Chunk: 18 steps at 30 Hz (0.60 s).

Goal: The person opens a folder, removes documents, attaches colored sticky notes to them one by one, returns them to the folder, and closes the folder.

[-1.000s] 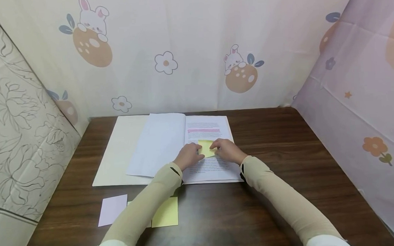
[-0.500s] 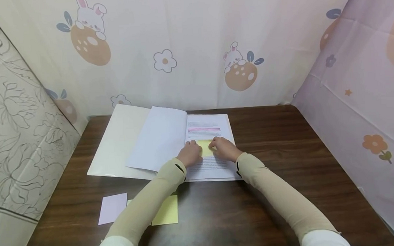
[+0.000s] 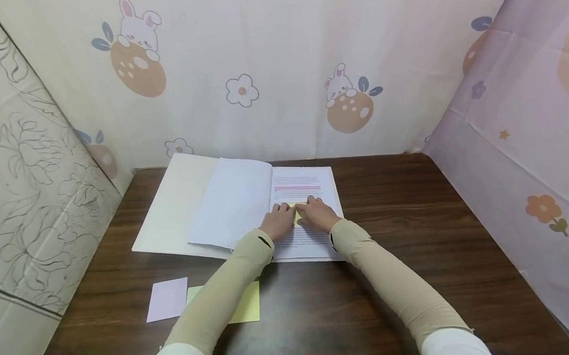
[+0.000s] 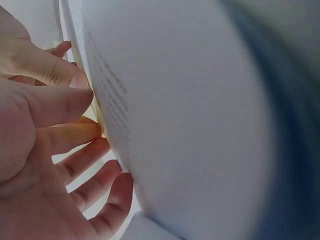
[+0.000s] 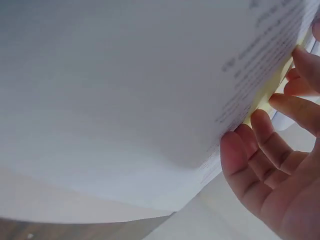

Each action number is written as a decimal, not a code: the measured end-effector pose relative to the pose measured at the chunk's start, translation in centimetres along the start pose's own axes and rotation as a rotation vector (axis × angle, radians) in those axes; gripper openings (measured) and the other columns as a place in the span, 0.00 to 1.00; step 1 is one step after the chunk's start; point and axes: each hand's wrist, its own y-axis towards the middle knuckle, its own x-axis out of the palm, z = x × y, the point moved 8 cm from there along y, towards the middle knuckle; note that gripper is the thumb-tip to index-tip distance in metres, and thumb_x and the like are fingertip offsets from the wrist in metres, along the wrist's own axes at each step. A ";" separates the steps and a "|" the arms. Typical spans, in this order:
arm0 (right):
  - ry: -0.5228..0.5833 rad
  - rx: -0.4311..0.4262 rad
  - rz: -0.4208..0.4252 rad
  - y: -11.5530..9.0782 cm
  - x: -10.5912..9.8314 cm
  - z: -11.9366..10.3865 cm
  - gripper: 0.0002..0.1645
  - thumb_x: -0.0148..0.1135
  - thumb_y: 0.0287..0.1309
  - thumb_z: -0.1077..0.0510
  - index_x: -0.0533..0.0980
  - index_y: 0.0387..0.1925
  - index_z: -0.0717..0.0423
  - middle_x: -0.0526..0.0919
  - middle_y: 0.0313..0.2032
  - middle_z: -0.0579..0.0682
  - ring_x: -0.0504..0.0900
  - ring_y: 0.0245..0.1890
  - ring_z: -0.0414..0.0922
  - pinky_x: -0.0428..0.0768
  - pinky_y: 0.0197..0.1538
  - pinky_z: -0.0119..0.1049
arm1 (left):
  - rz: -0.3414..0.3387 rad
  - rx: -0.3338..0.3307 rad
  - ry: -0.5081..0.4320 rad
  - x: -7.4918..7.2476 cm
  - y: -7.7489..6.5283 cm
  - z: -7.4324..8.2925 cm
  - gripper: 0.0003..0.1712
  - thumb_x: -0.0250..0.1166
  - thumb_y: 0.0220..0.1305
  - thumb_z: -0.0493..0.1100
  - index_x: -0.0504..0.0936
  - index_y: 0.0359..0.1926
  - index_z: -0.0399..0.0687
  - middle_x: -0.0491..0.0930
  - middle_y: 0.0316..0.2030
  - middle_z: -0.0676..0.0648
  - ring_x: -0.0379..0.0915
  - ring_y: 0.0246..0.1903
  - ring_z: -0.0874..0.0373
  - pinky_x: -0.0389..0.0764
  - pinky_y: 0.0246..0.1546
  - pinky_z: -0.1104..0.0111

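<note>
A yellow sticky note (image 3: 297, 217) lies on the printed right-hand page (image 3: 299, 248) of an open booklet, mostly covered by the two hands. My left hand (image 3: 278, 221) presses at its left side, and in the left wrist view its fingers (image 4: 80, 162) reach out against the paper. From the other side my right hand (image 3: 317, 215) presses with its fingertips on the note. The right wrist view shows a yellow strip of the note (image 5: 262, 95) under those fingers. Pink highlighted lines (image 3: 297, 188) cross the page above the hands.
A white loose page (image 3: 233, 201) and the cover (image 3: 176, 214) fan out to the left, the cover's near edge raised. On the dark wooden table (image 3: 411, 235) lie a lilac sticky note (image 3: 167, 299) and yellow ones (image 3: 250, 303), partly behind the left sleeve. A patterned curtain (image 3: 282, 119) stands behind.
My right hand has slid left across the yellow note toward my left hand, covering more of it. The booklet's left cover has lifted and tilted up since a second ago.
</note>
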 end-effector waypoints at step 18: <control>0.060 0.044 -0.121 0.2 0.9 0.8 0.41 0.58 0.66 0.46 0.61 0.66 0.74 0.74 0.59 0.70 0.75 0.60 0.62 0.73 0.63 0.50 | -0.229 0.061 0.155 -1.1 -2.1 1.6 0.19 0.46 0.74 0.40 0.76 0.59 0.43 0.73 0.59 0.43 0.69 0.59 0.47 0.77 0.56 0.55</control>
